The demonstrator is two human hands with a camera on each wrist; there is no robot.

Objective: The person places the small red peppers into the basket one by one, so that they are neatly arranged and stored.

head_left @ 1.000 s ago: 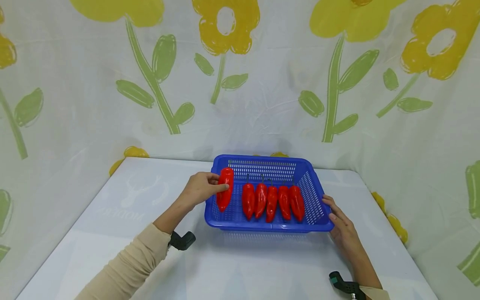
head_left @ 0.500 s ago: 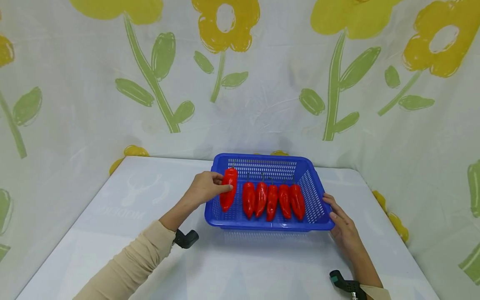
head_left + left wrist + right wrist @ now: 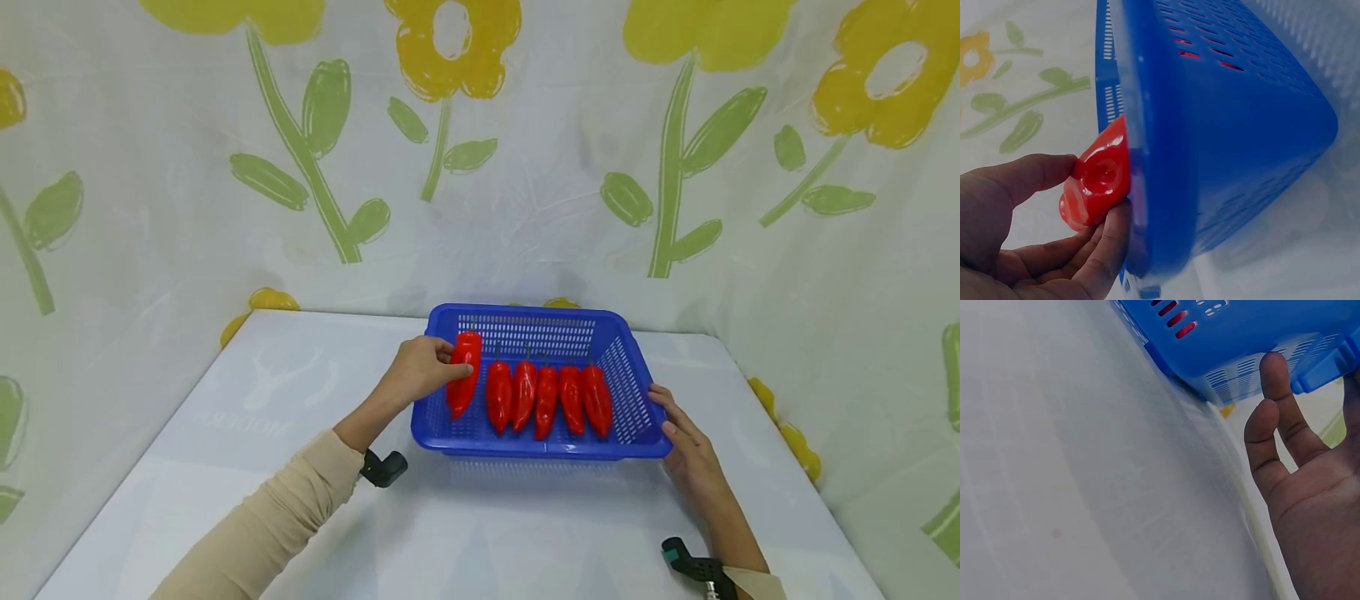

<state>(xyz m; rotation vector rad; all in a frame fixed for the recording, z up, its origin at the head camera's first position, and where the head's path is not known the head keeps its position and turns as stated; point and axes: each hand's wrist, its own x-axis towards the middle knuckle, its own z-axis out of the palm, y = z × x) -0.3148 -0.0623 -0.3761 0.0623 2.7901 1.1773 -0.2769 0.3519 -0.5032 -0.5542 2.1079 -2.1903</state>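
In the head view a blue plastic basket [image 3: 540,447] with slotted walls lies ahead of me. Several glossy red peppers [image 3: 546,404] stand side by side within it, stems toward the far wall. My left hand [image 3: 420,367] pinches another red pepper [image 3: 462,387] between thumb and fingers, over the basket's left side. Up close in the left wrist view, this pepper's rounded end [image 3: 1100,175] shows beside the rim. At the right rim my right hand [image 3: 693,462] holds the basket; two of its fingers [image 3: 1274,381] show loosely bent beneath the rim in the right wrist view.
The basket is at the far part of a white table [image 3: 300,417] with a faint printed pattern. Close behind it hangs a pale cloth [image 3: 525,167] with yellow flowers. Black wrist cameras [image 3: 386,468] are strapped to both wrists.
My left hand has moved a little to the right with the pepper, closer to the row of others. The right hand stays at the basket's rim.
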